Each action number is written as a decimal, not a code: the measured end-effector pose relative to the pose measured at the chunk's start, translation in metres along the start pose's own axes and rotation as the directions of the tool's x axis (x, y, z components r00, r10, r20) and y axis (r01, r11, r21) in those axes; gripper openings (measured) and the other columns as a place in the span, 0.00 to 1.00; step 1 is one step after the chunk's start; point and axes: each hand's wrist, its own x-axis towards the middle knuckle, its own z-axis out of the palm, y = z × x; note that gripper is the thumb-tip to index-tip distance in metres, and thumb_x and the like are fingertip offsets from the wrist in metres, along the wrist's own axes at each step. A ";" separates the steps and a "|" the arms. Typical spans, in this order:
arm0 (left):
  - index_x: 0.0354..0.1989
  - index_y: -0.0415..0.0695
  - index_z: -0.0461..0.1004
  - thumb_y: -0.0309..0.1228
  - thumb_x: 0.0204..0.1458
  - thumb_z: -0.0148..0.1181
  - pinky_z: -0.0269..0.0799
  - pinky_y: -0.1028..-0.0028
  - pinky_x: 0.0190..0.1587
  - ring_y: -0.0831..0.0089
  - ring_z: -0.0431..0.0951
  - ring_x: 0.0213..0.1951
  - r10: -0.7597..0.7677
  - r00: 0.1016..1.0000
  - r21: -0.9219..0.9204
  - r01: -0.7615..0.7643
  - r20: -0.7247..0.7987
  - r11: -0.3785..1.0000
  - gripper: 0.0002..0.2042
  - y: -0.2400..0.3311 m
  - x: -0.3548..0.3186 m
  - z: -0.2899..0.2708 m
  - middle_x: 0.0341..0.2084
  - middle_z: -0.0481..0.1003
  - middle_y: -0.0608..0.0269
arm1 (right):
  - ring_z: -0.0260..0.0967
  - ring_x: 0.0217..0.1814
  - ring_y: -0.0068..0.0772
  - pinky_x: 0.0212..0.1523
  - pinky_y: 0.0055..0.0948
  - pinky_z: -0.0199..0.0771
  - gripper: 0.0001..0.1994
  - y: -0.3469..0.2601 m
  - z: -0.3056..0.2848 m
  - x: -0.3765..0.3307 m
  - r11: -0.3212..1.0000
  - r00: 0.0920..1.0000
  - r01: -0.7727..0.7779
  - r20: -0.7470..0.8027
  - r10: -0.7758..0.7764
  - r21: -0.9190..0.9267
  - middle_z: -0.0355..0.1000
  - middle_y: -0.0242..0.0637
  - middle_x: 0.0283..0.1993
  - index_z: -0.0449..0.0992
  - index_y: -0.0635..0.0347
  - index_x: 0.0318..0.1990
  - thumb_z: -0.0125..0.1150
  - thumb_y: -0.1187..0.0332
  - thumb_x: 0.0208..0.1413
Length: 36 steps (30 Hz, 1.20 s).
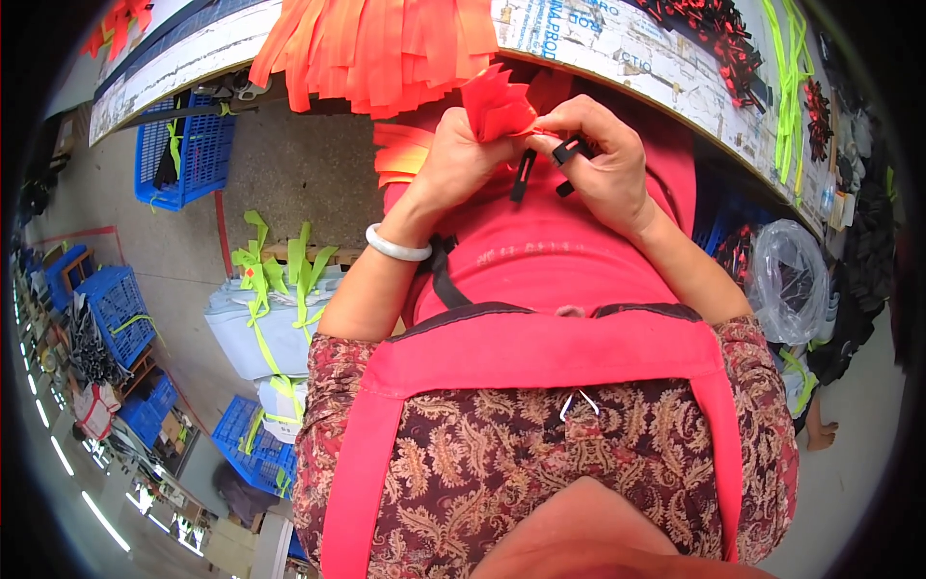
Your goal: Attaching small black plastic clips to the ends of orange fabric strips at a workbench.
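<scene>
My left hand (451,162), with a white bangle on its wrist, is closed on a bunch of red fabric strips (497,101) above my lap. My right hand (610,164) meets it at the fingertips, pinching a small black plastic buckle (572,150). Another slim black piece (523,176) hangs between the hands; I cannot tell which fingers hold it. A thick fringe of orange strips (376,53) drapes over the table edge just beyond. More orange strips (397,159) lie beside my left forearm, against the red apron (540,338).
Ahead runs a worn white table (617,48), bearing red-and-black bunches (719,48) and neon yellow straps (791,87). At left stand a blue crate (198,154) and a pale bundle (236,328) tied with yellow-green straps. A clear plastic bag (789,280) sits at right.
</scene>
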 end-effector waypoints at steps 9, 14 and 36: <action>0.35 0.37 0.74 0.13 0.46 0.59 0.70 0.78 0.34 0.80 0.72 0.32 0.127 0.989 0.258 -0.143 0.077 0.955 0.08 0.011 -0.002 0.004 0.31 0.73 0.67 | 0.69 0.32 0.25 0.33 0.22 0.68 0.08 0.001 -0.005 0.001 1.000 0.999 0.022 0.045 -0.022 -0.018 0.70 0.37 0.31 0.75 0.64 0.36 0.64 0.81 0.47; 0.37 0.38 0.78 0.20 0.54 0.57 0.67 0.82 0.27 0.86 0.71 0.26 0.203 0.974 0.246 -0.223 0.103 0.943 0.05 0.009 0.003 0.006 0.24 0.75 0.71 | 0.69 0.34 0.23 0.35 0.21 0.68 0.08 0.002 -0.010 0.002 0.999 0.996 -0.040 0.084 0.037 0.034 0.70 0.34 0.32 0.75 0.65 0.37 0.62 0.82 0.48; 0.34 0.38 0.78 0.21 0.51 0.61 0.66 0.81 0.28 0.86 0.69 0.26 0.065 0.995 0.129 -0.074 0.076 0.989 0.03 0.011 0.009 0.001 0.23 0.74 0.73 | 0.70 0.38 0.21 0.40 0.19 0.70 0.08 0.009 -0.010 0.001 0.987 0.994 -0.111 0.012 0.110 0.114 0.72 0.32 0.37 0.77 0.65 0.39 0.65 0.79 0.50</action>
